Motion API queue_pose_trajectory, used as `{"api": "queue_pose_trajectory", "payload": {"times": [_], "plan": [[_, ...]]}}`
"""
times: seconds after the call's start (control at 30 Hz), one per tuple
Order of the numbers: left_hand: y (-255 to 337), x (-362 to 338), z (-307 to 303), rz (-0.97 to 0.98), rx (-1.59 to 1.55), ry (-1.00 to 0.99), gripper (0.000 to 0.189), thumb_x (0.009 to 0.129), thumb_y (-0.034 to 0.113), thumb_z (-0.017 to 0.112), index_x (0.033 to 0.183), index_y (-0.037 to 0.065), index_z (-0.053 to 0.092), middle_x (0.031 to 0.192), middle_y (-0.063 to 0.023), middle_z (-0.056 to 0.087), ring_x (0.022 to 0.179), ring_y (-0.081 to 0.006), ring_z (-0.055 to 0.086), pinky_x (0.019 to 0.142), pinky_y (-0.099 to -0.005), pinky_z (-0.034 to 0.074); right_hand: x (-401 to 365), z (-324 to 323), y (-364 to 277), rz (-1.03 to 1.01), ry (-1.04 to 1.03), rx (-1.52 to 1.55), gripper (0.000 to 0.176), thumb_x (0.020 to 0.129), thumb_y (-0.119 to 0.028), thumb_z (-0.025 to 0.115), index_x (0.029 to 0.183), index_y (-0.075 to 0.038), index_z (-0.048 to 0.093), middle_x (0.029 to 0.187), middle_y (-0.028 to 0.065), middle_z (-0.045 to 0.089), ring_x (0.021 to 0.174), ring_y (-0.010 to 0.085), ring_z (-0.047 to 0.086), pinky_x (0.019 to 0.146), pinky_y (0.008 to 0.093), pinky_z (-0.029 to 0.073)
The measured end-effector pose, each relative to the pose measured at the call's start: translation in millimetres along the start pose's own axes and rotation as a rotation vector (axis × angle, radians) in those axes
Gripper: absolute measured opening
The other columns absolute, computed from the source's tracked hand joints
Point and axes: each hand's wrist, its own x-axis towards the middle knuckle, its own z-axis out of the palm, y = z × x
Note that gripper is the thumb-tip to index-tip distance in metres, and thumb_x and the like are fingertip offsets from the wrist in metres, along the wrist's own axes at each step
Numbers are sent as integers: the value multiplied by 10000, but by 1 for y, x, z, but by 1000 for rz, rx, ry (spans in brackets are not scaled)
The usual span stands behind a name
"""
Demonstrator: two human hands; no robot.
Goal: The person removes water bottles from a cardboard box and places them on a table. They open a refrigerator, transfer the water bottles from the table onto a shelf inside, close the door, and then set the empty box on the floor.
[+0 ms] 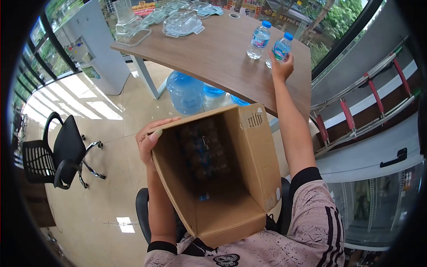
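Note:
An open cardboard box (262, 155) rests against my body, its mouth tilted up toward me. My left hand (150, 139) grips the box's left rim, thumb on the edge. Inside, in shadow, several bottles (207, 149) lie at the far end; their details are too dark to make out. My right hand (282, 67) reaches over the table and is wrapped round a small water bottle (283, 46) with a blue cap, standing upright. Just left of it another blue-capped water bottle (259, 40) stands on the tabletop, apart from my fingers.
The brown table (204, 49) carries clear plastic containers (182, 24) and a tape roll (234, 15). Large blue water jugs (184, 91) stand beneath it. A black office chair (66, 142) is at left, a water dispenser (100, 58) behind, and a ladder (347, 115) at right.

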Motion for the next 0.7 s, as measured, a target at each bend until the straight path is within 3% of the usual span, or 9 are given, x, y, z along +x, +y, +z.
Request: {"api": "queue_pose_trajectory", "payload": {"times": [0.07,0.13,0.17,0.23,0.3,0.43,0.5,0.57,0.7], "plan": [[-1,2,-2,-2,10,-22,504,742,329,449,930,-117,592,980,-278,613,949,-324,596,886,-378,459,0,-1,12,15,-36,57,690,539,-418,853,999,21,586,897,133,643,822,238,628,743,344,488],[-2,6,-5,47,97,-21,440,722,249,503,921,-121,635,960,-242,647,892,-266,622,850,-324,466,1,-9,9,15,-115,82,537,607,-292,851,974,17,609,880,75,645,778,140,617,695,288,491],[2,7,-6,48,106,-45,412,743,232,497,917,-112,643,957,-214,653,884,-241,617,845,-309,459,0,-17,3,5,-144,91,537,607,-292,851,974,17,609,880,75,645,778,140,617,695,288,491],[6,8,-7,47,117,-45,387,765,216,491,913,-103,651,954,-187,659,876,-215,613,840,-294,452,2,-45,-26,222,-496,548,423,673,-184,815,984,15,607,917,62,643,808,120,609,735,276,489],[5,11,-7,39,20,-75,344,793,186,494,924,-88,657,925,-146,660,849,-178,604,816,-276,452,13,-75,-57,129,-704,569,361,701,-91,787,989,30,607,981,71,637,861,99,597,743,247,488],[4,12,-9,58,-12,-103,321,801,171,504,934,-76,660,902,-124,655,830,-156,602,791,-261,457,27,-161,-176,-91,-1195,731,528,684,-41,779,1145,41,535,1077,97,612,977,146,588,902,300,447],[4,10,-5,51,-24,-106,313,801,168,511,938,-70,663,901,-116,654,809,-142,601,769,-248,461,21,-193,-217,-260,-1343,736,618,635,-82,815,1173,11,526,1133,93,591,1046,171,569,948,327,426],[7,8,-2,38,-42,-122,313,803,169,510,938,-68,663,900,-115,654,803,-143,602,765,-248,463,12,-221,-270,-498,-1672,467,679,595,-135,842,1181,-2,525,1105,81,601,1046,180,570,945,339,435],[14,1,6,75,-62,-137,315,807,175,509,942,-66,663,888,-113,656,793,-146,607,765,-248,467,-45,-229,-314,-808,-2030,254,565,596,-270,824,997,44,579,965,134,619,901,214,615,753,336,482]]}}
